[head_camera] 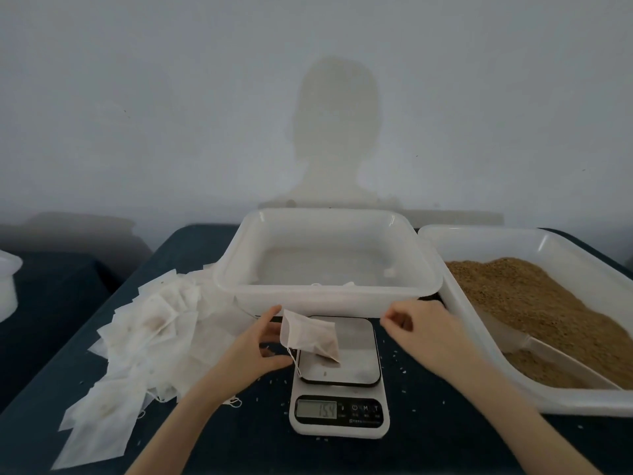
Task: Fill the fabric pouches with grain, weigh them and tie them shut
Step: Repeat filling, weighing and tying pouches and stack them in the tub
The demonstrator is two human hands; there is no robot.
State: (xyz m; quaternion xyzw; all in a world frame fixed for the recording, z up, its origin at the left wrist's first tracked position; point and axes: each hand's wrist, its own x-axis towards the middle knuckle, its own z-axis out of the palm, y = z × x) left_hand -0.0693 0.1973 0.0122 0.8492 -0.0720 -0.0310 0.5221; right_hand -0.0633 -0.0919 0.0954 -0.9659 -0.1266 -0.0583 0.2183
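A small white fabric pouch (310,337) with brown grain inside lies tilted on the platform of the white digital scale (358,368), whose display shows about 15.4. My left hand (255,344) curls round the pouch's left, open end, thumb above and fingers below, with a drawstring dangling under it. My right hand (419,329) hovers just right of the scale's platform with loosely curled fingers, holding nothing I can see. A pile of empty pouches (150,341) lies to the left. Brown grain (527,296) fills the white tray (479,397) on the right.
A large white tub (325,294) stands directly behind the scale, and I cannot make out what lies on its floor. A pale scoop (555,354) lies in the grain tray. Another white container (7,286) shows at the far left edge. Stray grains dot the dark tabletop (428,440).
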